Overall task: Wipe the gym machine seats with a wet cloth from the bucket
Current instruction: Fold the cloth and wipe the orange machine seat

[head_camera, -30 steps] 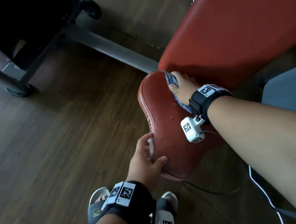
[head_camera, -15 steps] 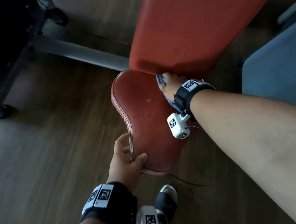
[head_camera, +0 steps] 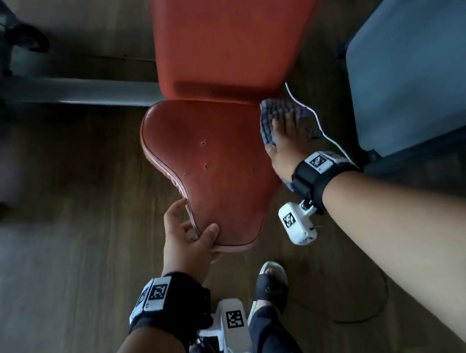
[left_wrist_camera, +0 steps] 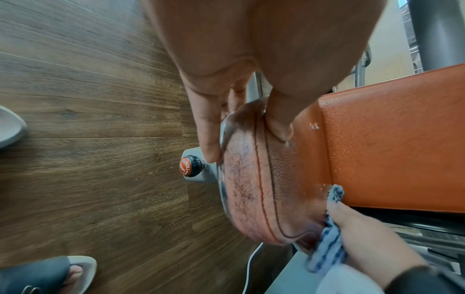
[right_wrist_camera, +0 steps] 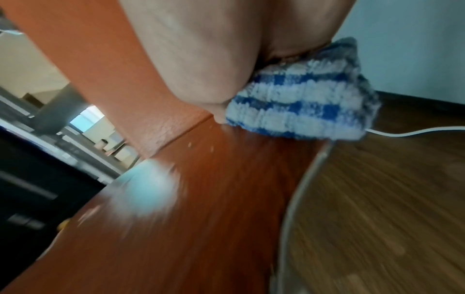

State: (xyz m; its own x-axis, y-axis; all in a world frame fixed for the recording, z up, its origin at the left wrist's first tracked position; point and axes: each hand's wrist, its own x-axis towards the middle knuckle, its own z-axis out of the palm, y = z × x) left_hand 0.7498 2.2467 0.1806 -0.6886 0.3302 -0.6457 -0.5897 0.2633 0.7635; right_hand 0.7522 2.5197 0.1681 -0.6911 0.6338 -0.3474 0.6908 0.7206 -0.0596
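Note:
A red padded seat (head_camera: 219,172) sits below a red backrest (head_camera: 224,29). My left hand (head_camera: 187,235) grips the seat's front edge, thumb on top and fingers under the rim, as the left wrist view confirms at the seat (left_wrist_camera: 264,175). My right hand (head_camera: 284,140) presses a blue-and-white checked cloth (head_camera: 273,111) flat against the seat's back right corner by the backrest. In the right wrist view the cloth (right_wrist_camera: 302,105) sticks out from under my palm on the wet seat (right_wrist_camera: 201,199).
Dark wooden floor (head_camera: 59,258) surrounds the seat. A grey machine frame bar (head_camera: 81,89) lies at the left, a grey padded bench (head_camera: 418,63) at the right. A white cable (head_camera: 316,118) runs past the cloth. My sandalled foot (head_camera: 270,287) stands below the seat. An adjustment knob (left_wrist_camera: 190,166) sits beneath.
My right hand has slid the cloth from the seat's back middle to its back right corner. The left hand keeps its grip on the front edge.

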